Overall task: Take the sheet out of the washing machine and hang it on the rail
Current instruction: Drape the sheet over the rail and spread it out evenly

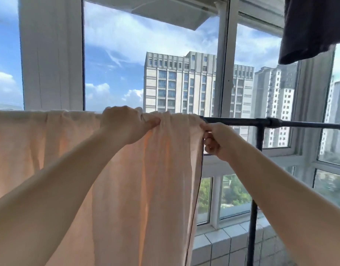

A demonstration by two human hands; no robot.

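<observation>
Draping over the rail, the sheet is pinched by left fingers and right fingers.

The sheet hangs over the rail, covering its left part; the right part runs bare past an upright post. The left hand sits on the rail's top, the right hand at the sheet's right edge. The window stands behind. A garment hangs upper right.

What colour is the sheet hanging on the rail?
Pale peach-pink, plain, with a thin dark edge. The sheet over the rail shows in the head view.
</observation>
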